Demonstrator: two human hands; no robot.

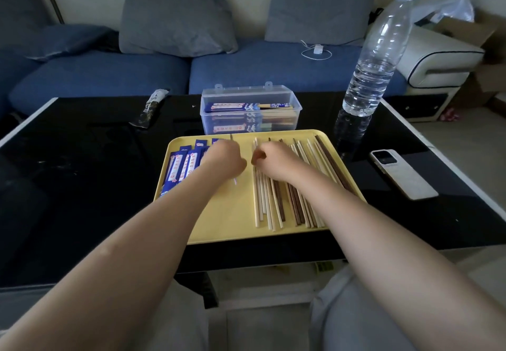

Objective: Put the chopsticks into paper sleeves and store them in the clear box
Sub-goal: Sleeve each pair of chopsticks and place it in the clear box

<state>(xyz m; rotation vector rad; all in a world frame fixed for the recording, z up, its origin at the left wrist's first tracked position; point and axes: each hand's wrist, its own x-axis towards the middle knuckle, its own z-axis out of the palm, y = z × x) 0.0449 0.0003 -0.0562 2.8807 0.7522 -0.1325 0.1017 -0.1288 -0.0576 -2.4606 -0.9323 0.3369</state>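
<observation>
A yellow tray (232, 222) lies on the black table. Several blue paper sleeves (180, 164) are spread over its left part, and several light and dark chopsticks (290, 205) lie in a row on its right part. My left hand (224, 159) is closed at the right edge of the sleeves. A thin dark tip pokes out beyond it and a sliver of blue shows under the wrist. My right hand (273, 159) rests on the chopstick row, its fingers pinched around a light chopstick. Behind the tray stands the clear box (250, 112), lid open, holding sleeved chopsticks.
A tall water bottle (375, 58) stands at the back right of the table. A white phone (402, 174) lies right of the tray. A dark wrapper (149, 108) lies at the back left. A blue sofa (109, 71) with grey cushions runs behind the table.
</observation>
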